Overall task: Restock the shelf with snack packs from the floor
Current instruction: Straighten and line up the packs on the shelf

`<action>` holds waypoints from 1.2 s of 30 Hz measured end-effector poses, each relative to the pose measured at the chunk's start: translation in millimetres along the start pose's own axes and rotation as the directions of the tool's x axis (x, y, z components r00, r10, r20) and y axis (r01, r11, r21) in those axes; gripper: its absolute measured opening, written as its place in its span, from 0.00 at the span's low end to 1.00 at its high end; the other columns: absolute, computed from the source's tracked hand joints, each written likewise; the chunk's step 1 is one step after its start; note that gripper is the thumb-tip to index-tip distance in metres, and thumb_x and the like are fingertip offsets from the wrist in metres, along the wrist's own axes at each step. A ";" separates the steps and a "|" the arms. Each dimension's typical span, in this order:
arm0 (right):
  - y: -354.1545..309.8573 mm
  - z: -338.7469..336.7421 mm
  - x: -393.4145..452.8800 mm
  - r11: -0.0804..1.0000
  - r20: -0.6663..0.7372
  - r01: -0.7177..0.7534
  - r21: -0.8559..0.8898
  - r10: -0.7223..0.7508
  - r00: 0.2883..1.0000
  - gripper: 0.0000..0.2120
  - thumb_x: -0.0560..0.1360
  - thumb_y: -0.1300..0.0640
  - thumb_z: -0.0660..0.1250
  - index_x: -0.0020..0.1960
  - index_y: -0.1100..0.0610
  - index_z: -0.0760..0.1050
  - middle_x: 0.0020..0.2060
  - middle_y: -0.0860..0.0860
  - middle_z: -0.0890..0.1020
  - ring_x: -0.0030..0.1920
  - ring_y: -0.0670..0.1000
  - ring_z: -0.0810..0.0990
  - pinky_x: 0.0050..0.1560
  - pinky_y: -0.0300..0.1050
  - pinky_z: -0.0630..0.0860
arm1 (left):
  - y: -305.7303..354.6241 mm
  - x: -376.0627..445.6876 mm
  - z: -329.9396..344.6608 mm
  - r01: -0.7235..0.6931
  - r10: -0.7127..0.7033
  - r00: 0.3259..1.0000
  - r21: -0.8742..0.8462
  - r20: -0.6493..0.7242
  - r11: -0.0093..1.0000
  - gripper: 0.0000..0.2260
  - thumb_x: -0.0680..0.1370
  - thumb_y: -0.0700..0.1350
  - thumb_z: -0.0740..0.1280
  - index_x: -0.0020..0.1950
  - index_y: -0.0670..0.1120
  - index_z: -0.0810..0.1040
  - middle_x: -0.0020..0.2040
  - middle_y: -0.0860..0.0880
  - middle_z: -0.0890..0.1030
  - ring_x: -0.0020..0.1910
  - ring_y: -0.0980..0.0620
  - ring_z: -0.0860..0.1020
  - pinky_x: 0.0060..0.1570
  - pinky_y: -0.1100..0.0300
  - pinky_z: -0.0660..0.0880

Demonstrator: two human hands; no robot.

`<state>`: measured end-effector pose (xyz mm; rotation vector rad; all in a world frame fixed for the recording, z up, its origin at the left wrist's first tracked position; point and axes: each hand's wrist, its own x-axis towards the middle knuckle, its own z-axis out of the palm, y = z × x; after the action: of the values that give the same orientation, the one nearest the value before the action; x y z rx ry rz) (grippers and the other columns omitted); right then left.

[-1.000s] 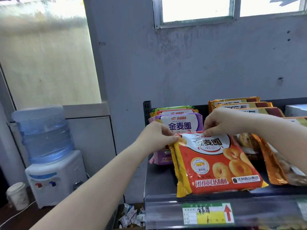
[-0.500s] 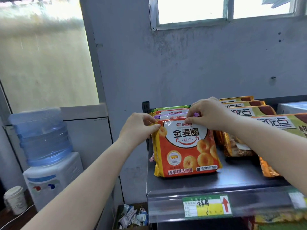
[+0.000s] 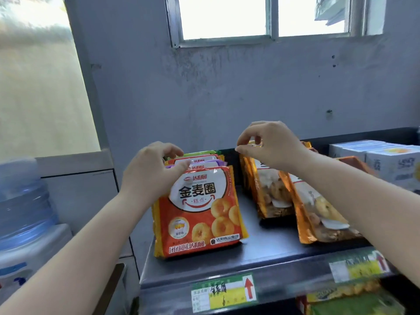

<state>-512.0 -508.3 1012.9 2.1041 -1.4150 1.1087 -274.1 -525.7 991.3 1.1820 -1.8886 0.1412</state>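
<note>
The orange snack pack [image 3: 200, 210] you are shelving stands upright at the front of the left-hand row on the shelf [image 3: 261, 253], leaning back against the purple and green packs [image 3: 200, 159] behind it, with its bottom edge resting on the dark shelf surface. Judged from its look, it is a light, air-puffed foil bag — soft in the middle, crinkly and fairly slick, with fragile ring-shaped snacks inside — so you will do best to handle it by the flat sealed strip along the top or by the side seams rather than squeezing the belly. Your left hand [image 3: 150, 171] is at the pack's upper left corner, wrist bent down and the arm reaching in from the lower left; the fingers [image 3: 179, 165] are curled over the top edge and appear to rest on it or pinch it lightly, though whether they truly clamp the seal is hard to tell. Your right hand [image 3: 272, 146] is raised clear of the orange pack, hovering above the neighbouring row of gold-foil packs [image 3: 270, 196], its thumb and fingertips drawn close together but holding nothing that can be seen — a released pose. Price labels [image 3: 225, 292] run along the shelf's front rail, and white boxes [image 3: 386, 160] stand at the far right.
</note>
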 end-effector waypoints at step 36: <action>201.6 -46.3 -16.2 0.985 0.170 -0.040 -0.167 0.069 0.983 0.11 0.71 0.47 0.69 0.50 0.52 0.79 0.48 0.47 0.80 0.50 0.51 0.77 0.54 0.49 0.68 | 143.2 48.5 140.3 0.217 -0.232 0.950 0.094 0.209 0.972 0.16 0.74 0.51 0.67 0.59 0.46 0.76 0.53 0.48 0.81 0.49 0.51 0.78 0.44 0.58 0.75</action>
<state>-714.4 -553.2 1005.4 2.0984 -1.5946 0.8119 -478.7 -551.7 988.5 1.5035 -1.9316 -0.0511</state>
